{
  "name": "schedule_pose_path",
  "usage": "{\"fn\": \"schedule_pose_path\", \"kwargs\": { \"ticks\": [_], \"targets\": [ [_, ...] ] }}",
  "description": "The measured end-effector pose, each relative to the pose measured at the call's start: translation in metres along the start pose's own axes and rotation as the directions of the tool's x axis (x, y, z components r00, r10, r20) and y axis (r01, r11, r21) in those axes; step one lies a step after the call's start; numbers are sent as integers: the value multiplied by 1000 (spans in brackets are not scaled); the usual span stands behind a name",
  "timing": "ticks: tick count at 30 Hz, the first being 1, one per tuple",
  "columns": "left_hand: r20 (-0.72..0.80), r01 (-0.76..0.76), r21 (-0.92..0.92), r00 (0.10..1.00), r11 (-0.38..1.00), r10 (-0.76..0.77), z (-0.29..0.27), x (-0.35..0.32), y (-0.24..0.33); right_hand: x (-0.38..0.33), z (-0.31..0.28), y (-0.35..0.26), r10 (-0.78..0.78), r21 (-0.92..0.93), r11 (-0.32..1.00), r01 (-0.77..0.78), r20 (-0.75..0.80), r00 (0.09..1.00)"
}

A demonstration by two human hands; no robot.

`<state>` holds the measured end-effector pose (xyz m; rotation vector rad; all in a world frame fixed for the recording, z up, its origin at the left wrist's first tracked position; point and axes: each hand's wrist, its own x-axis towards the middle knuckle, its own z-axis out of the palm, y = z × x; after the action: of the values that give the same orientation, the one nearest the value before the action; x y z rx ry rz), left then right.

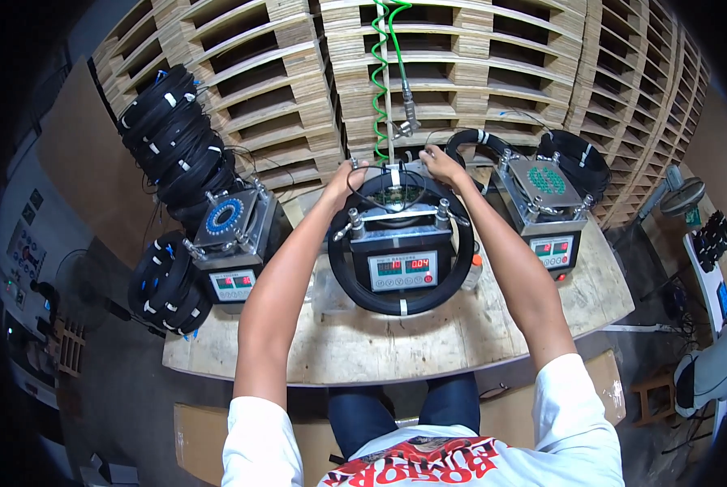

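From my feed, nearest is the plywood worktop (396, 345), and on it the middle grey machine (400, 252) with its red-digit panel facing me. A black cable coil (453, 280) lies ringed around that machine, its near arc resting on the worktop.

My worry: the coil is loose around posts and clamps, so a careless pull could snag it on the upright pins or drag the thin lead at the top out of its seat. The green spiral hose (380, 89) hangs just above my hands and could catch a wrist too.

At the far edge of the machine, my left hand (349, 174) has its fingers curled down onto the coil's top arc, pinching it. My right hand (440, 165) is likewise closed on the coil beside a white tie; how tightly, I cannot tell. Beyond stand stacked wooden pallets (461, 57).
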<state>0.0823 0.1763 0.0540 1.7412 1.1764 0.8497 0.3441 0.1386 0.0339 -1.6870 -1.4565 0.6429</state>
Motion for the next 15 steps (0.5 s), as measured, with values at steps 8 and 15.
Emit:
{"fn": "schedule_pose_path", "kwargs": {
  "ticks": [8,15],
  "targets": [
    [-256,47,216,967,975,10,45,10,8,-25,-18,8,-21,-23,1000,17,-188,982],
    [-15,-63,-47,998,997,63,45,42,-8,-38,-21,-7,121,-60,989,-138,-228,966]
  ]
}}
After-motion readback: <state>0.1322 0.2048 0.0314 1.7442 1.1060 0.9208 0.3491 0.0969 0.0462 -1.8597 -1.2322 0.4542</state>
